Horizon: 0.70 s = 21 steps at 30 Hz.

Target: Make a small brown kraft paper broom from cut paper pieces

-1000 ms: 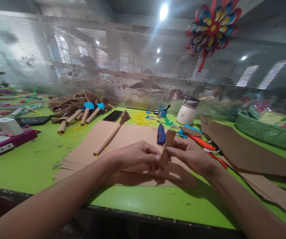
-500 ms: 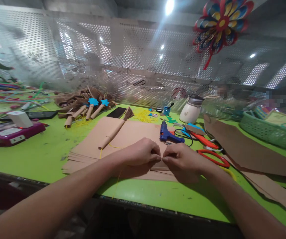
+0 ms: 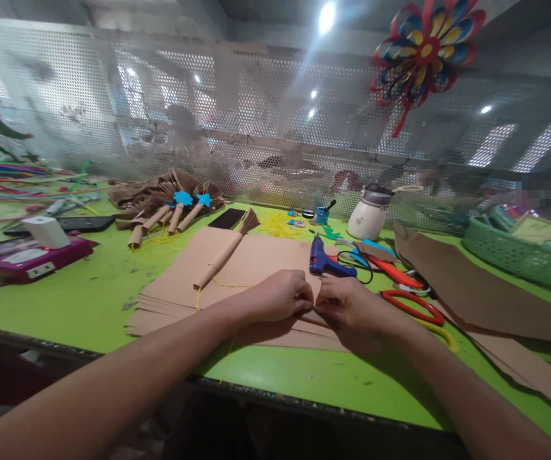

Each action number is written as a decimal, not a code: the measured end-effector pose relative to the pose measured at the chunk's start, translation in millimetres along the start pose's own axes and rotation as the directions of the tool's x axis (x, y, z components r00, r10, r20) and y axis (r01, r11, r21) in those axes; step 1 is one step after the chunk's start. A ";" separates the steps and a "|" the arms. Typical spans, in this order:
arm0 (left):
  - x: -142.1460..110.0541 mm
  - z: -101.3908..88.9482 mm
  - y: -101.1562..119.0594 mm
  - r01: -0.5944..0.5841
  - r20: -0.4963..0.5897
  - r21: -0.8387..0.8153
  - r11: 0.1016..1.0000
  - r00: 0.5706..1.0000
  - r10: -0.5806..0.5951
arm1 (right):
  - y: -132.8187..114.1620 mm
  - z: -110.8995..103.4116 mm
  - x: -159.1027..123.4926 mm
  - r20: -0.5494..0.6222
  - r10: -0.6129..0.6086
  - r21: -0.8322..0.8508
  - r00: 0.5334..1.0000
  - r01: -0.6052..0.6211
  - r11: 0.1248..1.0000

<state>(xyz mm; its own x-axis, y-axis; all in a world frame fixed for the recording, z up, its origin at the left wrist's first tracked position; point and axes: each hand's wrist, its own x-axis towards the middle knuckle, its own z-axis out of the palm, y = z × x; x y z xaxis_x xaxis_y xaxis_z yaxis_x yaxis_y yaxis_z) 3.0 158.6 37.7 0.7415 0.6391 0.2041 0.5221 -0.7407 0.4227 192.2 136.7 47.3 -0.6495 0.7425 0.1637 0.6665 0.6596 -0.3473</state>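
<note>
Left hand (image 3: pixel 282 295): fingers pinched closed; can't tell what's held.
Right hand (image 3: pixel 347 303): pinched likewise, just beside it, grip hidden.
Brown paper sheets (image 3: pixel 270 255): beneath both hands.
Glue gun (image 3: pixel 325 260): beyond right hand.

green table (image 3: pixel 88 313) | on it: brown paper stack (image 3: pixel 270 257) | purple power strip (image 3: pixel 40 264) | white jar (image 3: pixel 368 220) | green basket (image 3: pixel 509 254)

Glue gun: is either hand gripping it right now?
No, the glue gun lies beyond the left hand and the right hand, outside both grips.
</note>
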 end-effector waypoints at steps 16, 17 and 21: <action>-3.9 1.8 -0.8 -0.045 -0.031 0.055 0.997 0.998 0.047 | 4.6 2.0 -1.0 0.014 -0.037 -0.028 0.999 0.037 0.999; -4.0 1.4 -0.2 -0.042 -0.027 0.049 0.998 0.999 0.043 | 3.8 1.9 -1.6 0.019 -0.043 -0.034 0.999 0.043 0.998; -4.8 0.9 1.3 -0.033 -0.028 0.044 0.999 0.999 0.034 | -0.8 2.0 -5.7 0.003 -0.021 -0.090 1.000 0.022 0.996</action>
<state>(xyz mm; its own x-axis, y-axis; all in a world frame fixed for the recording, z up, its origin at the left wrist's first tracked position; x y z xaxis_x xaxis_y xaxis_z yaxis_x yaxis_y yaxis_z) 0.4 154.4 36.5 0.7465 0.6193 0.2433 0.5157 -0.7696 0.3766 194.7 131.8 44.8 -0.6647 0.7279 0.1683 0.6825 0.6833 -0.2593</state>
